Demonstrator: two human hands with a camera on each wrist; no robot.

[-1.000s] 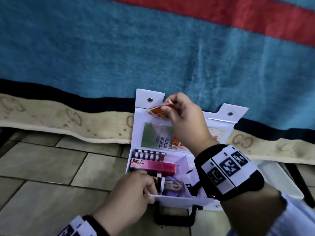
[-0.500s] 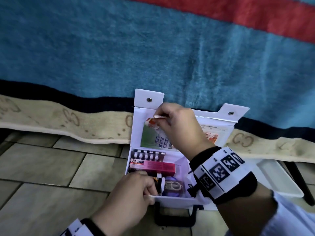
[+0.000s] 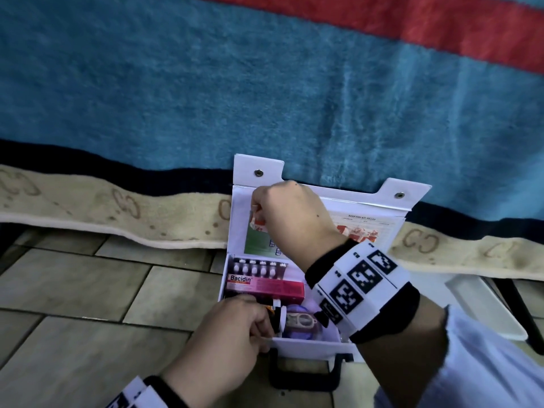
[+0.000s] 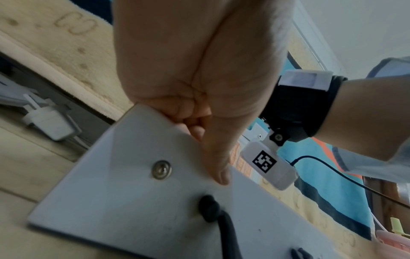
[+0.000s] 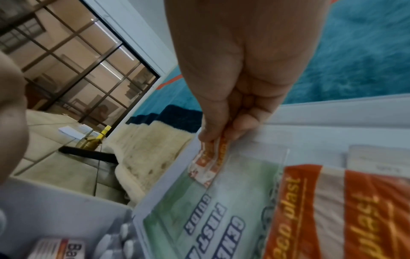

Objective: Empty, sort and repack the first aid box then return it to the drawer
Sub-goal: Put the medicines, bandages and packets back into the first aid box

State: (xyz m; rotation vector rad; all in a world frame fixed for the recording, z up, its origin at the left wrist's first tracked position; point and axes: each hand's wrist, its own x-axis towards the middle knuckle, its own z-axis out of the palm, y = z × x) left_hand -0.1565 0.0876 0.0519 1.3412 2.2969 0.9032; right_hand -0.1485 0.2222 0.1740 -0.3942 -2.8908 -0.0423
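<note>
The white first aid box point(image 3: 312, 344) stands open on the tiled floor, its lid point(image 3: 368, 206) leaning back against a blanket. My right hand point(image 3: 290, 219) pinches orange-and-white plaster strips point(image 5: 209, 166) at the top of the lid's clear pocket point(image 5: 248, 175), over a green first aid guide point(image 5: 199, 219). My left hand point(image 3: 235, 334) grips the box's front wall point(image 4: 137, 175) near its left corner, fingers curled over the rim. Inside lie a pink Bacidin carton point(image 3: 265, 285), a blister strip of capsules point(image 3: 259, 267) and a purple round item point(image 3: 298, 320).
A blue blanket with a red stripe point(image 3: 265, 83) and a cream border point(image 3: 117, 207) hangs behind the box. A white tray point(image 3: 485, 307) lies on the floor to the right. The box's black handle point(image 3: 303, 375) points toward me. Bare floor tiles point(image 3: 73, 319) spread to the left.
My right hand has carried the plaster strips down from the lid's top edge to the mouth of the clear pocket. The left hand has kept its grip on the box.
</note>
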